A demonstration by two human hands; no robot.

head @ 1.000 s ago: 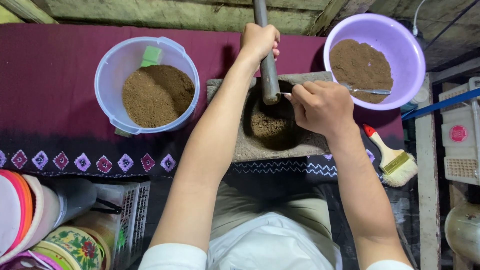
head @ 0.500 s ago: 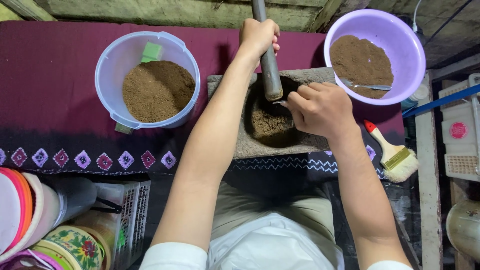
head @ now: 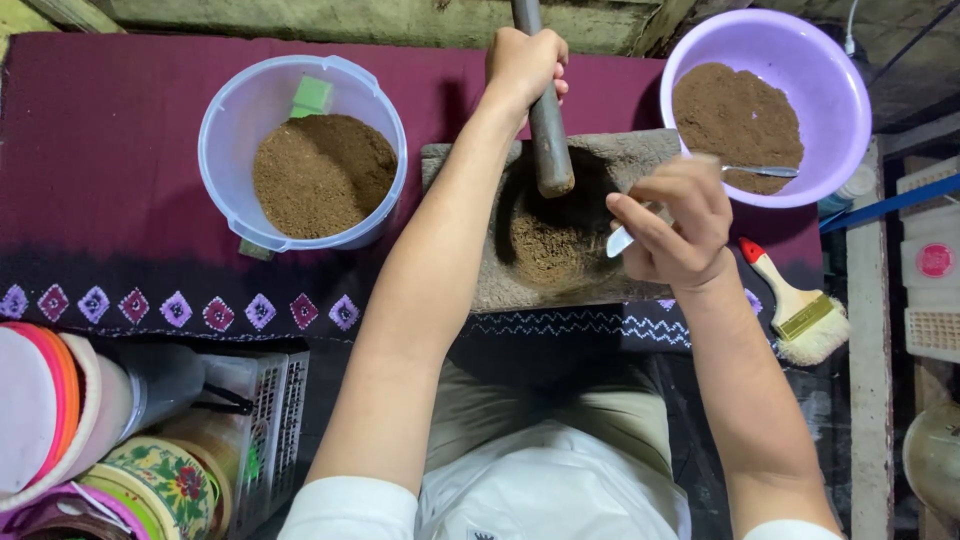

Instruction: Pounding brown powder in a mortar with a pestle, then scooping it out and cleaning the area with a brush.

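My left hand grips the top of a grey pestle, which stands tilted in a grey stone mortar. Coarse brown powder lies in the mortar's hollow. My right hand hovers over the mortar's right rim, fingers curled on a small pale spoon whose tip points into the hollow. A purple bowl of the same brown powder sits at the far right, with a second metal spoon resting in it.
A clear bluish bucket with brown powder and a green block stands at the left on a maroon patterned cloth. A paintbrush lies to the right of the mortar. Stacked lids and tins sit at the lower left.
My right hand has drawn slightly right and toward me, off the middle of the mortar, and the spoon tip now shows. The pestle and my left hand have barely moved.
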